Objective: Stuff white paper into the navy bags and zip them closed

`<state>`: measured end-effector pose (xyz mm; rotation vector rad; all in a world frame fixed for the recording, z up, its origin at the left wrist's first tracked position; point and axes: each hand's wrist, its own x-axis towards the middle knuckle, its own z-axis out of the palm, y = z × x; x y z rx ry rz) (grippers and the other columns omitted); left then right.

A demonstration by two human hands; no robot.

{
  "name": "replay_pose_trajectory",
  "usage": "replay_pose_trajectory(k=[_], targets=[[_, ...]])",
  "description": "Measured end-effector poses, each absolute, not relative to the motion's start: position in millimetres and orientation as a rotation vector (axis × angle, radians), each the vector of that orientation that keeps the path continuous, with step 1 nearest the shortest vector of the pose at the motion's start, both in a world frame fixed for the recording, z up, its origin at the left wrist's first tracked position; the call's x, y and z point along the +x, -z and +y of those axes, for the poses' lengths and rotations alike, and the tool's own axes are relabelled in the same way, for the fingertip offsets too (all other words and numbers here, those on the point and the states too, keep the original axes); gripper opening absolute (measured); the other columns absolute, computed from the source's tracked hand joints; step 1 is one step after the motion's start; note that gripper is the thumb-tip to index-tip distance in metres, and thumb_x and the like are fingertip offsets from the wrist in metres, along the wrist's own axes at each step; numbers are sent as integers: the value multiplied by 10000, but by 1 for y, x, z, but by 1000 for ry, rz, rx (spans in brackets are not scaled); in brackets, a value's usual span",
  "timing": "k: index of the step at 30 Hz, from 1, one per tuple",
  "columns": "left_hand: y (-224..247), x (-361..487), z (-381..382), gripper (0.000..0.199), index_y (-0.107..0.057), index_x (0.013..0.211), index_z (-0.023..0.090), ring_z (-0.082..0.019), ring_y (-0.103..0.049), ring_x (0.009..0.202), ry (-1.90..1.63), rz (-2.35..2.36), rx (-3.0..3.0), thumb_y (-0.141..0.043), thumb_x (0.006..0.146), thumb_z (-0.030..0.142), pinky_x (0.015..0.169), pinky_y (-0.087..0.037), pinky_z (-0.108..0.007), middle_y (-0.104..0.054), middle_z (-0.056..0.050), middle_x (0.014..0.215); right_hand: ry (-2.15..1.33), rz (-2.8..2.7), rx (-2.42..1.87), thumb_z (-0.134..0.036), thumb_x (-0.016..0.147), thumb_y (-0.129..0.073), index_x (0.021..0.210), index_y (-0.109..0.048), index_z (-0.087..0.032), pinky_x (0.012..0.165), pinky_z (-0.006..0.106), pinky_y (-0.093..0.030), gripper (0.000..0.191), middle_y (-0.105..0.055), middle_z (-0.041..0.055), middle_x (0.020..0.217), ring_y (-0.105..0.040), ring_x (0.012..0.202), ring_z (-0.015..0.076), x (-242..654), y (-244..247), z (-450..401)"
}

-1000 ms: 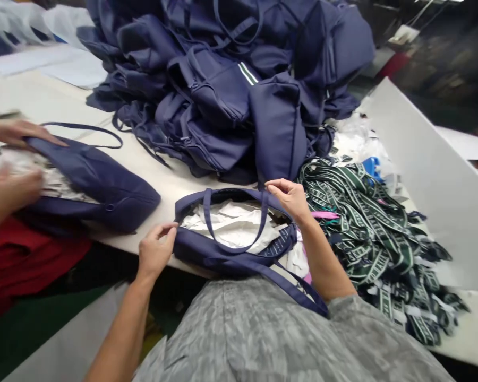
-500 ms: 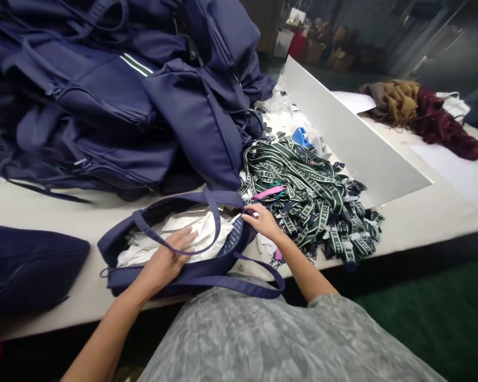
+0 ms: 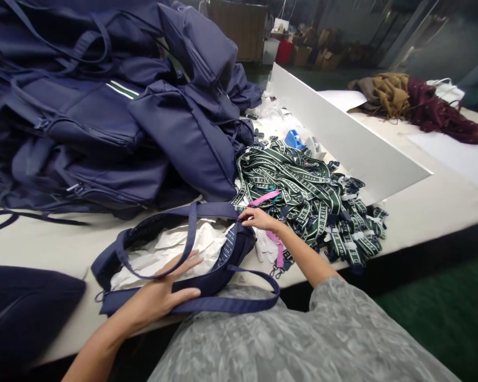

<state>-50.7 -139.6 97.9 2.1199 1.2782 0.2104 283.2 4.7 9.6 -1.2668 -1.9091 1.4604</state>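
Observation:
In front of me a navy bag (image 3: pixel 215 284) lies with its long top opening facing up, filled with crumpled white paper (image 3: pixel 165 244). A patterned lining shows inside its right end. My left hand (image 3: pixel 165 292) is over the near rim, fingers and thumb spread, fingertips by the paper and the far carry handle (image 3: pixel 190 233). The near handle (image 3: pixel 239 304) hangs toward me. At the bag's right end, my right hand (image 3: pixel 258 219) pinches the top edge by the end of the opening; a zip puller there cannot be made out.
A tall pile of navy bags (image 3: pixel 103 122) stands behind, another dark bag (image 3: pixel 27 307) at left. Right of my bag lie heaped green lettered straps (image 3: pixel 302 185), pink strips (image 3: pixel 265 198) and a blue tape dispenser (image 3: pixel 293 139). An upright white board (image 3: pixel 342 132) borders them.
My left hand has come off the paper toward the near rim, its thumb now spread wide. My right hand keeps its pinch at the bag's right end. The view has shifted slightly.

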Motion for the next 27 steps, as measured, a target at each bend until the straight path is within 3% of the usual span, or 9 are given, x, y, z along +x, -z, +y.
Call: replay_pose_trajectory(k=[4,7,9,13,15,18,21,24,27], targets=[[-87,-49,-163,643,-573,1344,272,-336,-507,1286,-134,1347,2176,-718,744,450,1075,-409,-500,-544,-115,1394,-1274,-1968,-1201,-151,726,-693,815,-726,-154,834,316,-487,95,-675,79,963,-623,904,183,284,2,1],[-77,-45,-167,455,-644,1242,232,-311,-611,1165,-168,1437,2165,-613,830,423,1000,-491,-436,-649,-108,1263,-1081,-2062,-1203,-120,766,-637,751,-698,-157,863,317,-467,72,-669,75,931,-608,899,177,279,6,-4],[-73,-45,-165,344,-696,1093,228,-281,-691,998,-214,1475,2154,-516,894,443,866,-559,-372,-729,-77,1086,-992,-2123,-1203,-98,755,-625,746,-659,-156,843,305,-456,68,-650,60,905,-587,868,168,277,5,-6],[-76,-45,-160,353,-681,943,200,-270,-698,751,-470,1619,2352,-446,933,464,730,-554,-374,-743,-80,868,-996,-2089,-1315,-111,761,-607,693,-555,-163,755,270,-434,100,-579,25,805,-532,786,149,272,-6,-2],[-82,-42,-157,316,-644,949,179,-283,-674,780,-592,1702,2456,-431,947,413,793,-530,-419,-725,-111,896,-1065,-2036,-1423,-128,790,-592,663,-519,-168,778,267,-424,151,-555,19,785,-522,809,150,266,-13,4],[-87,-36,-152,227,-577,953,172,-317,-624,1020,-656,1727,2529,-406,956,320,957,-458,-489,-672,-166,1088,-1159,-1931,-1578,-110,810,-571,671,-489,-170,792,258,-423,171,-558,19,797,-529,835,142,256,-21,15],[-80,-33,-148,214,-552,990,170,-320,-587,1134,-634,1775,2505,-371,959,282,1009,-425,-501,-646,-186,1147,-1297,-1892,-1622,-71,829,-503,712,-473,-174,652,223,-442,159,-581,-1,717,-555,676,109,249,-28,23],[-66,-35,-146,293,-561,1084,137,-301,-674,941,-524,1873,2385,-345,966,297,802,-521,-412,-690,-176,998,-1498,-1894,-1633,-58,825,-481,677,-490,-166,498,194,-414,184,-570,-23,576,-527,493,87,250,-39,31],[-56,-36,-150,389,-574,1098,77,-291,-688,699,-374,2001,2312,-293,980,318,597,-486,-354,-688,-156,755,-1645,-1927,-1621,-89,795,-563,604,-532,-147,423,186,-378,202,-540,-28,478,-483,412,80,257,-54,40]])
